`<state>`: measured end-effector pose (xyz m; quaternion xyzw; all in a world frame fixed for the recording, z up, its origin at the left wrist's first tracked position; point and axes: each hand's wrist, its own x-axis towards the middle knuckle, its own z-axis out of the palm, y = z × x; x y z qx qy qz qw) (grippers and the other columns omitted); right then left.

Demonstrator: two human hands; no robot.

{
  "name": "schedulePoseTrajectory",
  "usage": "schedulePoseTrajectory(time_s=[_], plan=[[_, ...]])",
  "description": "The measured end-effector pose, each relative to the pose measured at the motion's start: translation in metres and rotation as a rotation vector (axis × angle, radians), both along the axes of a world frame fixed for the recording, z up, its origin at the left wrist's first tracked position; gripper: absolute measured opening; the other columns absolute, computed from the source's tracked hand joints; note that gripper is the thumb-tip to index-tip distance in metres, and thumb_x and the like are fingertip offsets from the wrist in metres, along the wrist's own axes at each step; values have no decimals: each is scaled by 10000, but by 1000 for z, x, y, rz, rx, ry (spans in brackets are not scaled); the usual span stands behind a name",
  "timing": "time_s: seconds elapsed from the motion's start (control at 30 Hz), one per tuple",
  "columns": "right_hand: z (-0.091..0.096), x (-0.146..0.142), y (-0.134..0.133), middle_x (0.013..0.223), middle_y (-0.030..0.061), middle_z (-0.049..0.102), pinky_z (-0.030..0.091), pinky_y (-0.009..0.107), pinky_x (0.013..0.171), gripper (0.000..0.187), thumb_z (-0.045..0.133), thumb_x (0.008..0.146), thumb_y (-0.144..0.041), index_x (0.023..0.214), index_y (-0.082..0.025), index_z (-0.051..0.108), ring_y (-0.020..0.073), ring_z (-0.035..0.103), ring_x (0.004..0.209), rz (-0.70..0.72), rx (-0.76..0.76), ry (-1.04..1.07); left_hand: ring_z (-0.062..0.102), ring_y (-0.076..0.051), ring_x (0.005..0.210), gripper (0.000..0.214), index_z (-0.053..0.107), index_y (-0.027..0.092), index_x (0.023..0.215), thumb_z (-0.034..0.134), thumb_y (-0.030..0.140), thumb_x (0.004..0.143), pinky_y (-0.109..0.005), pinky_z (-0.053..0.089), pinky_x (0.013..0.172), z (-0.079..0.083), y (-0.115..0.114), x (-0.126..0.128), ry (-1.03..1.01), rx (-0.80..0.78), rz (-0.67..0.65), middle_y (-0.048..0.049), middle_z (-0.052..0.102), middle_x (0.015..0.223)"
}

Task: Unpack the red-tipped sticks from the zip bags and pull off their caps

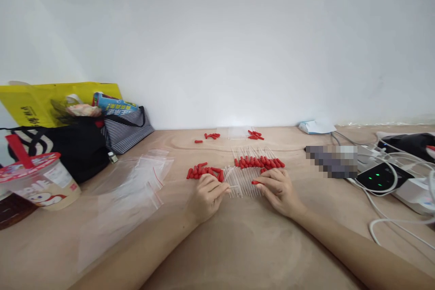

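My left hand (209,195) is closed in a pinch on a thin clear dropper tube (234,186), whose end points to the right. Between the thumb and fingers of my right hand (279,189) is a red rubber dropper bulb (254,182), apart from that tube. Under and between my hands lies a row of loose clear tubes (242,181). Just beyond it are several droppers with red bulbs fitted (258,161), lying side by side. A pile of loose red bulbs (200,171) rests beside my left fingers, partly hidden by them.
Farther back lie more red bulbs (212,136) and droppers (255,135). Clear zip bags (129,208) spread at left, near a drink cup (50,186) and a striped bag (127,130). White cables (384,222), a black device (379,178) and a tissue pack (316,127) are at right.
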<state>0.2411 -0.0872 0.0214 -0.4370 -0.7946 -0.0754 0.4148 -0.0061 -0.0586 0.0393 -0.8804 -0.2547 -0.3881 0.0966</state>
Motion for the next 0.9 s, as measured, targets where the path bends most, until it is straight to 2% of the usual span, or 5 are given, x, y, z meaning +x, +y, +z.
schedulePoseTrajectory(time_s=[0.23,0.43,0.67,0.77,0.9], plan=[[-5,10,15,810,47,618,395,301,642,257,413,841,-318,980,-221,607,162,568,728,-185,-108,181,522,-142,789,386,445,149,1213,321,105,850,-268,464,716,-7,9,7,-71,-127,73,-72,513,864],[-7,21,17,730,32,636,386,310,633,241,482,763,-383,857,-187,588,162,556,621,-299,-251,289,528,-134,747,302,544,163,1074,379,101,828,-264,473,707,-12,14,19,-124,-124,66,-46,522,796],[-3,13,18,668,6,642,277,336,698,233,499,751,-417,698,-219,609,177,544,671,-394,-158,128,547,-145,723,207,595,165,865,415,97,788,-277,487,687,-17,18,30,-116,-132,80,-41,549,757],[-4,9,20,653,-2,646,257,338,705,246,498,758,-433,702,-230,625,180,536,682,-406,-141,68,548,-168,768,153,586,154,881,499,170,757,-301,485,714,-11,14,31,-102,-152,36,-60,560,810],[-5,9,22,673,4,655,243,332,703,291,505,751,-484,711,-230,640,183,525,701,-406,-106,22,530,-206,822,277,542,152,923,593,254,671,-351,470,750,1,-2,19,-75,-227,42,-75,544,865]])
